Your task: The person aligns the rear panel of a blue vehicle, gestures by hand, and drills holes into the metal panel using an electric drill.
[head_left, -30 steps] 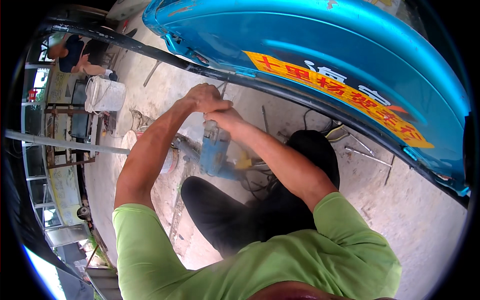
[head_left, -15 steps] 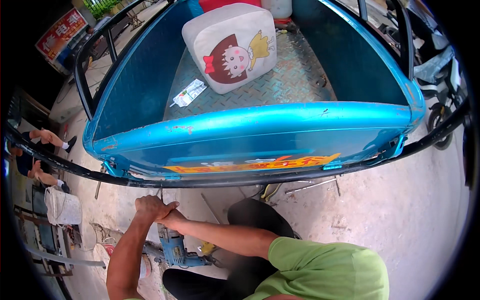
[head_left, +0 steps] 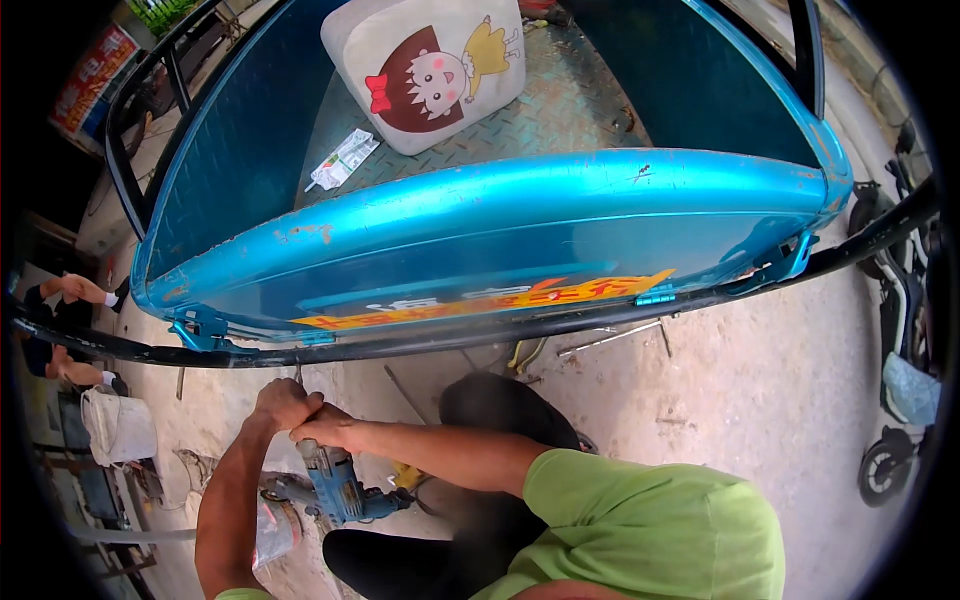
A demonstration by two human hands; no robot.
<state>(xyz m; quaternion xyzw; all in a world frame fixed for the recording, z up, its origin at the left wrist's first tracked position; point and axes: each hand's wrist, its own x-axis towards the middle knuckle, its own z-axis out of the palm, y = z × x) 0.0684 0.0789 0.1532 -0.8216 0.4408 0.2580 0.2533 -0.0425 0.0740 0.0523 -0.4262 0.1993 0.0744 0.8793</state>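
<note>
A blue power drill (head_left: pixel 345 488) lies below the rear of a blue cargo cart, its thin bit (head_left: pixel 298 373) pointing up toward the black rail (head_left: pixel 420 345). My left hand (head_left: pixel 284 402) is closed at the drill's front end, near the bit. Just behind it, my right hand (head_left: pixel 326 428) is also closed, pressed against the left and hiding the chuck. The drill's handle sticks out toward my knees, with neither hand on it. Whether the bit touches the rail or the cart's underside is hidden. Above the rail stands the blue tailgate (head_left: pixel 500 205).
Inside the cart bed lie a printed cushion (head_left: pixel 430 75) and a crumpled packet (head_left: pixel 343 160). Metal rods (head_left: pixel 610 340) and yellow-handled pliers (head_left: pixel 525 355) rest on the floor. A white bucket (head_left: pixel 118 425) and another person's legs (head_left: pixel 75 340) are at left; a scooter (head_left: pixel 900 330) stands at right.
The view has shifted, so the cart and my hands sit slightly farther left and the cart higher. Both hands keep the same closed hold on the drill's front end.
</note>
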